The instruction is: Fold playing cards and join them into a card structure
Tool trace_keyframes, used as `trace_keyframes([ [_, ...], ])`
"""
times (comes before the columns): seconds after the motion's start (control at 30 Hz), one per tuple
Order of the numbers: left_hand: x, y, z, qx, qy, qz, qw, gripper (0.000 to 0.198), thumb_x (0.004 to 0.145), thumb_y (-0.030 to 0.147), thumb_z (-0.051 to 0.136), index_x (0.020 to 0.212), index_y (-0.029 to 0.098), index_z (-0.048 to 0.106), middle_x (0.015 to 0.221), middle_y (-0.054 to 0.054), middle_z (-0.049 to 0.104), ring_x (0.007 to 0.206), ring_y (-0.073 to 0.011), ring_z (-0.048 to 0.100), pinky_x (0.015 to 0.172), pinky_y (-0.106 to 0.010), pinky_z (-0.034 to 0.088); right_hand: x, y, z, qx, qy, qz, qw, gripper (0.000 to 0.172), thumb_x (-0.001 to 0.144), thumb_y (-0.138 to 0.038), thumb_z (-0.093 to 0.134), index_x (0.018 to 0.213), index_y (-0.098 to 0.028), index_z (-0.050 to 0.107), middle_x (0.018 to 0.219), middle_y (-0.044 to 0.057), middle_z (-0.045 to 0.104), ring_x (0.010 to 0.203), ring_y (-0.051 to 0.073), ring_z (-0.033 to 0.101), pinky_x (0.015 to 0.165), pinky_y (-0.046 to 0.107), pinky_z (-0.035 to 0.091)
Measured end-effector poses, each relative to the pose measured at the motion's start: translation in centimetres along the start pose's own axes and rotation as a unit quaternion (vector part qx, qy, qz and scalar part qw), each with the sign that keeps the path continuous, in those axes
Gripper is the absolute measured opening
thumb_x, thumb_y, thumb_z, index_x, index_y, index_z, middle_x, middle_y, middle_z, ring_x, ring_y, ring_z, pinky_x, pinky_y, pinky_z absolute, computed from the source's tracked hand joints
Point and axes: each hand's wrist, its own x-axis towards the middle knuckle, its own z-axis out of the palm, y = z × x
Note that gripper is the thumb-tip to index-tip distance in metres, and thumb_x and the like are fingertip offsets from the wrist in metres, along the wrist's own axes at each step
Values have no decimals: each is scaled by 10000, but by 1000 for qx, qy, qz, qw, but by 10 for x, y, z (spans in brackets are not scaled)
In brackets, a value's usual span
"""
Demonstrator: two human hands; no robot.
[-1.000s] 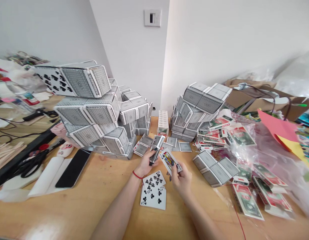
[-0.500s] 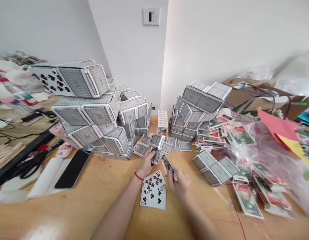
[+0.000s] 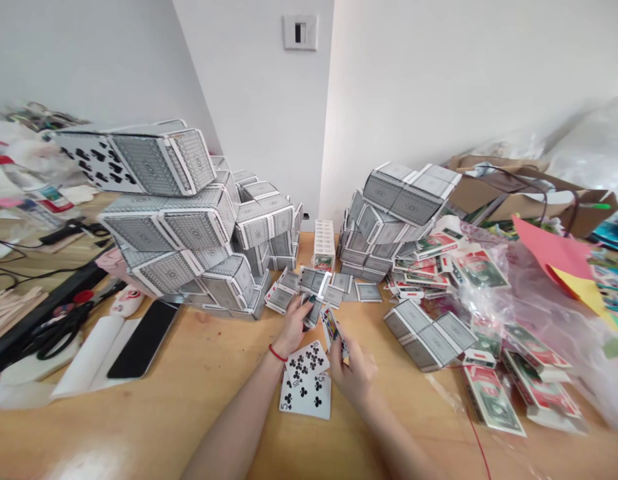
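My left hand (image 3: 293,328), with a red string at the wrist, is closed round a small deck of grey-backed cards (image 3: 313,309) held on edge above the table. My right hand (image 3: 356,373) pinches a single face card (image 3: 333,327), tilted almost edge-on, just right of the deck. Below both hands two club cards (image 3: 307,381) lie face up on the wooden table (image 3: 199,380). Several loose grey-backed cards (image 3: 339,290) lie flat just beyond my hands.
A tall stack of card-built blocks (image 3: 173,220) stands at the left and a smaller one (image 3: 393,213) at the right. A black phone (image 3: 143,338), white paper and scissors (image 3: 59,327) lie at the left. Card boxes in plastic wrap (image 3: 493,320) and a brown bag (image 3: 529,193) fill the right.
My right hand has turned the face card from facing up to nearly edge-on and drawn it closer to the deck. The left hand has barely moved.
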Motion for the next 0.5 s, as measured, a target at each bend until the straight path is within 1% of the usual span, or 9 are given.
trace_keyframes([
  [0.13, -1, 0, 1, -2, 18, 42, 999, 248, 642, 278, 614, 874, 191, 601, 848, -4, 591, 705, -111, 534, 614, -208, 419, -2, 2, 4, -14, -16, -11, 1000, 298, 817, -197, 448, 1094, -157, 551, 594, 47, 658, 404, 116, 562, 469, 209, 472],
  [0.27, -3, 1, 3, 61, 11, 102, 993, 237, 678, 257, 589, 909, 203, 603, 936, -15, 586, 854, -139, 524, 735, -226, 416, -2, 4, 8, -39, -19, -39, 998, 326, 815, -167, 460, 1135, -151, 524, 669, 66, 681, 393, 121, 550, 430, 227, 453],
  [0.33, -4, 1, 4, 87, -2, 125, 988, 220, 700, 257, 571, 912, 204, 594, 920, -16, 582, 860, -145, 514, 749, -234, 412, -2, 4, 10, -47, -20, -43, 998, 337, 815, -154, 457, 1147, -142, 513, 639, 61, 674, 393, 125, 555, 426, 229, 451],
  [0.4, -5, 0, 4, 100, -13, 135, 986, 198, 718, 267, 554, 903, 203, 579, 881, -14, 572, 822, -144, 510, 733, -240, 415, -2, 4, 12, -50, -17, -36, 998, 331, 817, -146, 448, 1141, -131, 516, 586, 49, 656, 390, 124, 558, 429, 222, 451],
  [0.5, -5, -2, 2, 109, -12, 145, 983, 188, 734, 270, 538, 908, 203, 564, 882, -17, 550, 827, -148, 498, 750, -246, 408, -2, 3, 14, -45, -22, -16, 999, 304, 823, -145, 436, 1109, -125, 536, 556, 39, 641, 390, 120, 556, 429, 214, 442],
])
